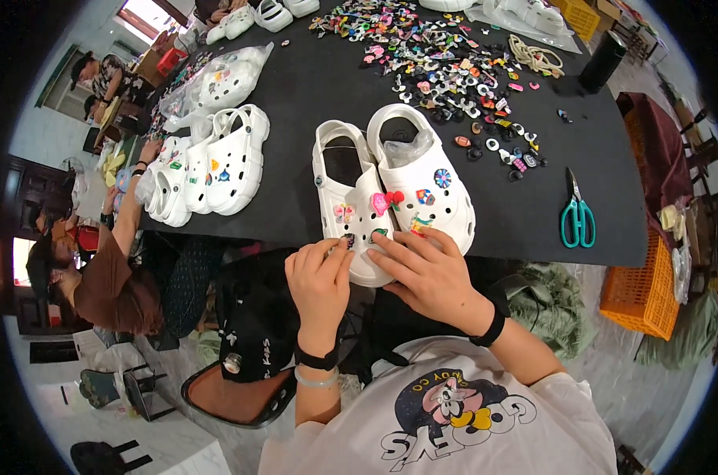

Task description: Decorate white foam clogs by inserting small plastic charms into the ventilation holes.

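A pair of white clogs stands side by side in front of me, toes toward me, with the left clog point(361, 192) partly over the table's near edge. My left hand point(319, 277) pinches a small dark shoe charm point(349, 238) at that clog's toe. Across the same toe lies my right hand point(438, 277), its fingers gripping the shoe beside a green charm point(379, 235). A butterfly charm point(344, 213) and a pink flower charm point(380, 203) sit higher up. The right clog point(410, 179) carries a blue round charm point(443, 177), red cherries and others; my right fingers partly cover one.
Loose charms point(446, 67) are heaped across the dark table point(295, 87). Teal-handled scissors point(578, 220) lie at right, near a black bottle point(603, 62) and coiled rope point(535, 55). More white clogs point(236, 162) stand at left, where a co-worker point(117, 285) reaches in. An orange crate point(642, 289) is beyond the right edge.
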`<move>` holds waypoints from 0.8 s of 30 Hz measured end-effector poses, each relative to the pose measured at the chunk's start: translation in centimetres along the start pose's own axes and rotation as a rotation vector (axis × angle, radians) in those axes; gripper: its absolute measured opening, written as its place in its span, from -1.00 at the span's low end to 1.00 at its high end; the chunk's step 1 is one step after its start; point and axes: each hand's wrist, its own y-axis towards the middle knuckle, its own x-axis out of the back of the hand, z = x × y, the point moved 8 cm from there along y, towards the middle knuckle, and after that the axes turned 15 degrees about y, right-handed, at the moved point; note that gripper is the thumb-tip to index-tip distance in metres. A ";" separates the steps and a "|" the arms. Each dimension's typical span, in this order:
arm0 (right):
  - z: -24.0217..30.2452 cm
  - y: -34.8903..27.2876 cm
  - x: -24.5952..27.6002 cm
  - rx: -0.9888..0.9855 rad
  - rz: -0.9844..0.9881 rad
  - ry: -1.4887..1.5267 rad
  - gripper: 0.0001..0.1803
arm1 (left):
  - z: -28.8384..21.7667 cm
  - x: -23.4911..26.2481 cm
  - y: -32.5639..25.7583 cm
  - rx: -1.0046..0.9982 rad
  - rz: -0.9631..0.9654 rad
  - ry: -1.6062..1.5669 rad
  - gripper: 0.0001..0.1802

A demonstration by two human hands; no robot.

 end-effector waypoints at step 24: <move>-0.1 0.4 -0.1 0.007 -0.028 -0.022 -0.32 | -1.3 -1.1 -1.1 -0.138 0.246 -0.017 -0.48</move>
